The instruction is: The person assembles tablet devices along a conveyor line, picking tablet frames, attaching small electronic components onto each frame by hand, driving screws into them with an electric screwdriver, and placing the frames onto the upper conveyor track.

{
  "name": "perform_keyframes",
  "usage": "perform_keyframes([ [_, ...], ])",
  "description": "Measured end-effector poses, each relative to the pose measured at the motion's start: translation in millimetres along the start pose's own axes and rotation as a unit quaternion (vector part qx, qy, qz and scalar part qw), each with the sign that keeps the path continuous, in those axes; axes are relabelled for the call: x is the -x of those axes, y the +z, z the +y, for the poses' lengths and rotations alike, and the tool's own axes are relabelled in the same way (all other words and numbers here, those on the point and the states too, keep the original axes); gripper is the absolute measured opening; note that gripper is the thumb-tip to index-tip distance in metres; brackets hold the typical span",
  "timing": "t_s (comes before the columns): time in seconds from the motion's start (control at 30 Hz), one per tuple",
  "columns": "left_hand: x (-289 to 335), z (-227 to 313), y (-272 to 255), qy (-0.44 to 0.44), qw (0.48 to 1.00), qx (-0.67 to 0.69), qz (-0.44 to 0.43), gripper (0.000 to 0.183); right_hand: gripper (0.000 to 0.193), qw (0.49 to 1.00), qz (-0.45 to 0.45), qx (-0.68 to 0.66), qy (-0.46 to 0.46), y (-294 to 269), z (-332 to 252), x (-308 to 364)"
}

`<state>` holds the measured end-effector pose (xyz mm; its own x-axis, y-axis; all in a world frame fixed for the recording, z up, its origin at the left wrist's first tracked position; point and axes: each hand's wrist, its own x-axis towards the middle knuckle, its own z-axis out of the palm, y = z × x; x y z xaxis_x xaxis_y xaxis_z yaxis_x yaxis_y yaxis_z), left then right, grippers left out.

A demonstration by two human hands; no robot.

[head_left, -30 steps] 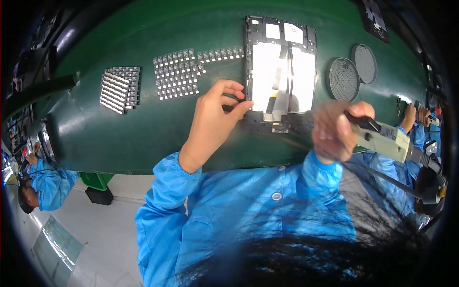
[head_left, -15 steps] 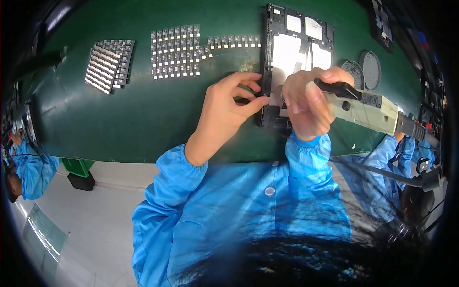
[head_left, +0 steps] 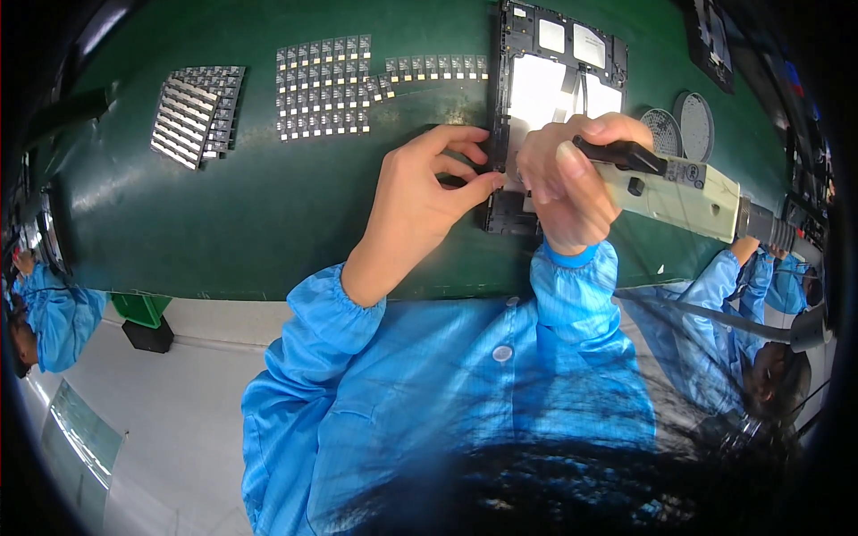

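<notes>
A flat black device frame [head_left: 497, 98] with silver-white panels lies on the table in front of me. My left hand [head_left: 420, 183] is closed at its left edge, thumb and fingertips pressed against the rim. Over the frame's lower half, my right hand [head_left: 572, 179] is wrapped round a pale electric screwdriver [head_left: 688, 198] with a black lever. The driver's body slants off to the right, ending in a grey cable sleeve. Its tip is hidden behind my fingers, so I cannot tell what it touches.
Rows of small dark labels [head_left: 323, 87] lie on the green table [head_left: 223, 241], with a stack of label strips [head_left: 186, 121] further left. Two round mesh-bottomed dishes [head_left: 693, 129] stand right of the frame. People in blue work at both sides.
The view has shifted slightly. My right hand and the screwdriver have moved a little to the left and up. My left hand stays at the frame's edge.
</notes>
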<state>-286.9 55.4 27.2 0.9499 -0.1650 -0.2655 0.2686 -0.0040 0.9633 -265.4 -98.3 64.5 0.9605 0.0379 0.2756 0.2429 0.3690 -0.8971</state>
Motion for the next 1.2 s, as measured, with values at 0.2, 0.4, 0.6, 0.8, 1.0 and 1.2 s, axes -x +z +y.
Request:
perform_keyframes([
  [0.2, 0.3, -0.1, -0.5, -0.008, 1.0, 0.005, -0.006, 0.039, 0.029, 0.999, 0.023, -0.041, -0.009, -1.0, 3.7, 1.9],
  [0.4, -0.6, 2.4, 0.0, -0.013, 1.0, 0.0, -0.004, 0.039, 0.031, 0.997, 0.061, -0.009, 0.044, 3.4, 1.4, 2.8],
  [0.6, -3.4, 5.2, -0.2, -0.006, 1.0, -0.027, -0.002, 0.04, 0.029, 0.993, 0.038, 0.099, 0.044, 2.4, 13.3, 1.5],
  [0.8, -2.6, 1.2, -1.1, -0.021, 1.0, 0.004, 0.0, 0.041, 0.027, 0.973, -0.021, 0.226, 0.03, -8.2, 17.0, 4.7],
  [1.0, -7.1, -14.9, -5.3, -0.003, 0.999, -0.039, 0.013, 0.039, 0.027, 0.984, -0.034, 0.173, -0.001, -8.1, 34.8, 6.5],
  [1.2, -4.9, -11.4, -3.5, -0.039, 0.999, -0.023, -0.006, 0.042, 0.026, 0.974, 0.034, 0.225, -0.002, -10.9, 0.8, 1.3],
])
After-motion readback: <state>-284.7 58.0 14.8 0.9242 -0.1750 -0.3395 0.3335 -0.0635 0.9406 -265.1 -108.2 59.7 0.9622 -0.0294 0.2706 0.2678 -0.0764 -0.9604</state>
